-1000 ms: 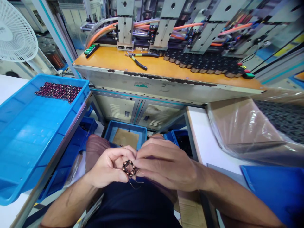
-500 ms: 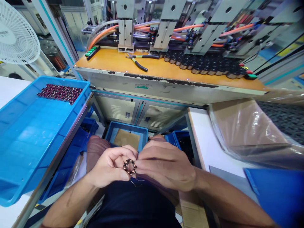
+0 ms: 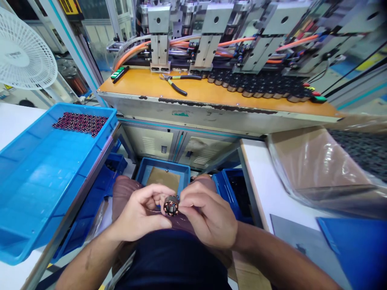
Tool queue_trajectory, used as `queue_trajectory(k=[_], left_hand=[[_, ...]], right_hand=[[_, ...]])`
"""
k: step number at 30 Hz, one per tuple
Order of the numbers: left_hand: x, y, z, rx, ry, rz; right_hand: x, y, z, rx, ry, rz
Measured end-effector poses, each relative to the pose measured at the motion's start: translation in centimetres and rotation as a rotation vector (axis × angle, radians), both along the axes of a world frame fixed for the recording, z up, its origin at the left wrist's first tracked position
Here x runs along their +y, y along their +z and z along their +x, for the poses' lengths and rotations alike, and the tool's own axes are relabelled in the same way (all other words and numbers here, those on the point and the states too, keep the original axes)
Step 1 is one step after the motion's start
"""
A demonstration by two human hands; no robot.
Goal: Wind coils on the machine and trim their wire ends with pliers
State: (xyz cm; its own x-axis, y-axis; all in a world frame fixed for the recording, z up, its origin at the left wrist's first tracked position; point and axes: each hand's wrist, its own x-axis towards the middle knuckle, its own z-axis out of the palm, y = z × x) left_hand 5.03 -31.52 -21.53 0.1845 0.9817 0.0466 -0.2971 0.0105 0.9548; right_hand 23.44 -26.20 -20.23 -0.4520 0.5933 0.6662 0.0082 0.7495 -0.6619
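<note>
Over my lap I hold a small round motor stator (image 3: 171,205) wound with copper wire, pinched from both sides. My left hand (image 3: 139,215) grips its left edge with thumb and fingertips. My right hand (image 3: 208,217) is closed on its right edge. The stator is tilted so that its side and its ring face both show. Thin loose wire ends hang below it.
A large blue tray (image 3: 36,177) at my left holds several rows of finished stators (image 3: 80,122). Ahead stands an orange-topped machine bench (image 3: 211,94) with pliers (image 3: 175,85) and a row of dark coils (image 3: 260,86). Blue bins (image 3: 163,173) sit on the floor; a plastic-covered box (image 3: 317,165) is at right.
Both hands have turned the stator from face-on to tilted and shifted it slightly right and up. The camera view has tipped a little downward.
</note>
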Motion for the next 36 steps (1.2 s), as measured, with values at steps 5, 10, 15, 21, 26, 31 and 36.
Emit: queue_trajectory(k=[5,10,15,21,26,31,36], left_hand=[[-0.6,0.0,-0.2,0.011,-0.012,-0.033],[-0.8,0.1,0.3,-0.053,0.064,0.069],[-0.7,-0.2,0.1,-0.073,0.072,0.207],[-0.6,-0.4,0.7,-0.345,0.086,0.162],[-0.4,-0.1,0.3,-0.261,-0.162,-0.094],[-0.7,-0.1,0.2,-0.118,-0.146,-0.119],[-0.9,-0.6,1.0,-0.211,-0.023,-0.033]], right_hand=[[-0.2,0.0,0.2,-0.045,-0.053,0.051],[-0.6,0.0,-0.2,-0.059,-0.146,0.051],[-0.7,0.0,-0.5,-0.035,-0.163,0.014],[-0.7,0.1,-0.4,0.061,-0.058,0.094],[-0.5,-0.3,-0.1,0.024,-0.066,0.261],[-0.2,-0.9,0.3,-0.054,-0.046,0.335],[-0.2,-1.2,0.8,-0.175,-0.085,0.26]])
